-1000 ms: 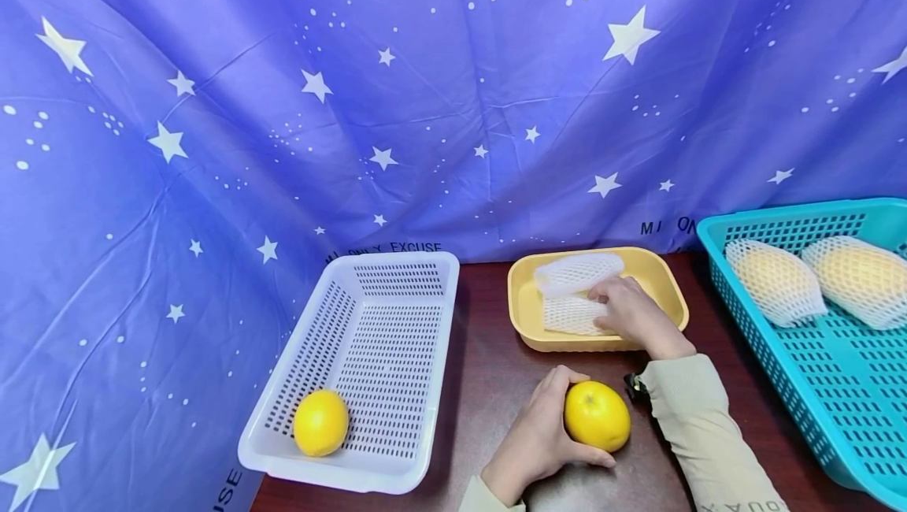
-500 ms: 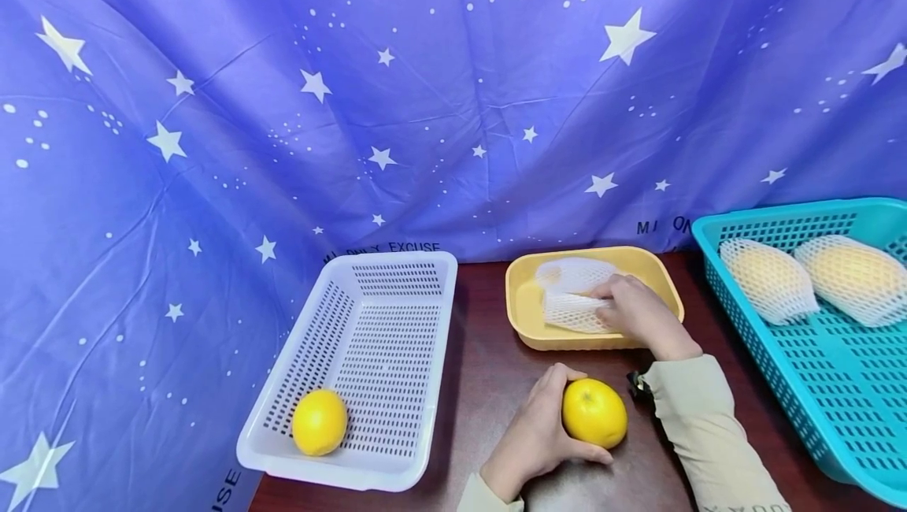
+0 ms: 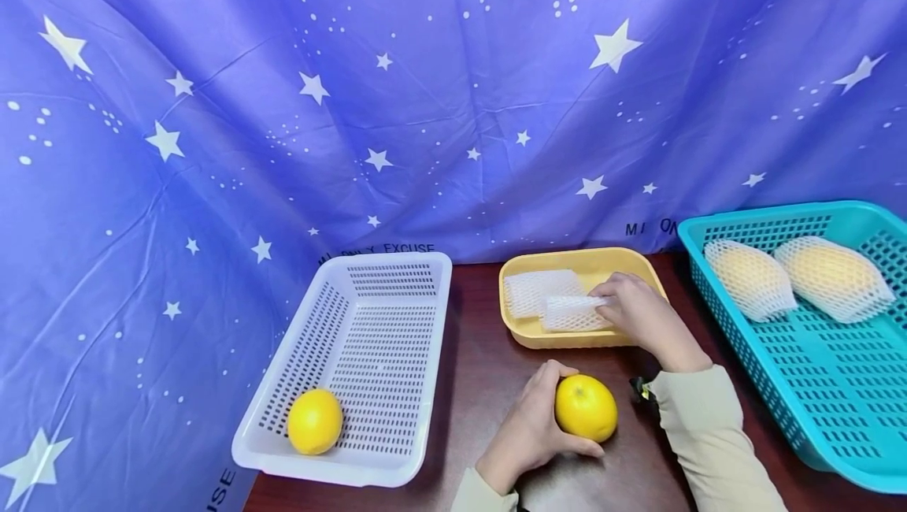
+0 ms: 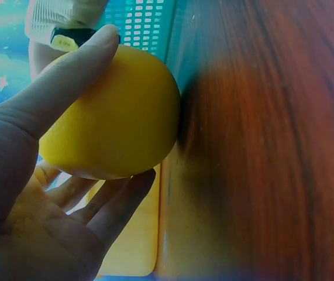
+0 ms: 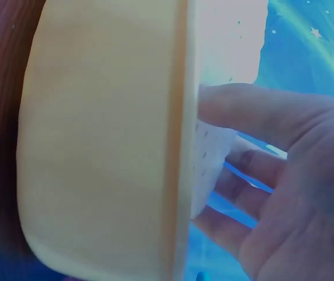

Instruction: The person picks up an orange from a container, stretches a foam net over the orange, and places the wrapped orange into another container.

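My left hand [image 3: 527, 427] grips a yellow citrus fruit [image 3: 586, 408] on the table, thumb on the near side and fingers round the far side. The left wrist view shows the thumb over the fruit [image 4: 117, 114] and the fingers against its other side. Over the yellow tray [image 3: 512, 331], my right hand [image 3: 638, 313] pinches the right end of a white foam net sleeve [image 3: 572, 314]. A second foam net sleeve [image 3: 527, 291] lies flat to its left in the tray. In the right wrist view, the tray wall [image 5: 108, 140] hides part of the held sleeve [image 5: 207, 155].
At the left, a white perforated basket [image 3: 439, 323] holds another yellow fruit [image 3: 315, 421]. A teal basket [image 3: 751, 370] at the right holds two fruits in foam nets [image 3: 832, 276]. A blue starry curtain [image 3: 425, 102] hangs behind the dark wooden table [image 3: 475, 386].
The second foam net sleeve has shifted leftward and now lies flat beside the one my right hand pinches. The whole head view has slid slightly left. My left hand keeps its hold on the fruit.
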### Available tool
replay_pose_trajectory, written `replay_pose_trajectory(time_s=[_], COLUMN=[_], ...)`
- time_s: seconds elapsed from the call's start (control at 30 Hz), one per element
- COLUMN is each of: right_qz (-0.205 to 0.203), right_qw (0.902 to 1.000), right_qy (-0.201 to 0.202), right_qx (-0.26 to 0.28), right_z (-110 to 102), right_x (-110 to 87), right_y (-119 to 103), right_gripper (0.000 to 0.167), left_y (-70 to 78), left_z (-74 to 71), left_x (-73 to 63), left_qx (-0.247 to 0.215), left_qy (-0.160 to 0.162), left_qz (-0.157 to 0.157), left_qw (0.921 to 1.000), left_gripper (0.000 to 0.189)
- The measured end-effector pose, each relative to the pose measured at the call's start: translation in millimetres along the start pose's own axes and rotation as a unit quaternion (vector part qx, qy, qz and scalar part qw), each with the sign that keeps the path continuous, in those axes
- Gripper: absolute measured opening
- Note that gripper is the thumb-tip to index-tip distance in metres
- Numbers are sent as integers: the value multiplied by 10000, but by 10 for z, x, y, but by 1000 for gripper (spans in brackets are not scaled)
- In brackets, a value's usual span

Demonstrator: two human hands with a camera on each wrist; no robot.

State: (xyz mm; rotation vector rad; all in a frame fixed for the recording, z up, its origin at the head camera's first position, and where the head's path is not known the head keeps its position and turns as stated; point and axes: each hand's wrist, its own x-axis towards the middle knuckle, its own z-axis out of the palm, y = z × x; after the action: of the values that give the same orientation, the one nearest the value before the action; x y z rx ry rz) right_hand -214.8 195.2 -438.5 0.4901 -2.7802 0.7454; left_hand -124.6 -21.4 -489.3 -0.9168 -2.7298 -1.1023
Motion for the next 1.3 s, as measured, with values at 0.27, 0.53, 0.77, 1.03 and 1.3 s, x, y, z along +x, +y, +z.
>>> replay_pose_trajectory(time_s=[0.27, 0.53, 0.77, 1.03, 1.3], right_qz=[32, 114, 142, 249, 376], right_qw=[9971, 9905, 9840, 9789, 9764], right_qy=[752, 1325, 1709, 1926, 1992], right_qx=[73, 357, 486, 629, 741], right_z=[-43, -153, -228, -279, -335], right_x=[-153, -357, -534, -724, -850], right_y=[-7, -90, -193, -244, -280], right_gripper=[14, 17, 18, 16, 13], left_y=[6, 66, 89, 90, 129], left_z=[2, 22, 35, 46, 31], left_x=[2, 20, 16, -6, -25], left_qx=[-162, -255, -155, -251, -420], left_qy=[-80, -277, -322, -452, -636], left_qz=[-131, -250, -174, -1, -60], left_qw=[9998, 9990, 9992, 9987, 9971], left_gripper=[86, 87, 87, 86, 90])
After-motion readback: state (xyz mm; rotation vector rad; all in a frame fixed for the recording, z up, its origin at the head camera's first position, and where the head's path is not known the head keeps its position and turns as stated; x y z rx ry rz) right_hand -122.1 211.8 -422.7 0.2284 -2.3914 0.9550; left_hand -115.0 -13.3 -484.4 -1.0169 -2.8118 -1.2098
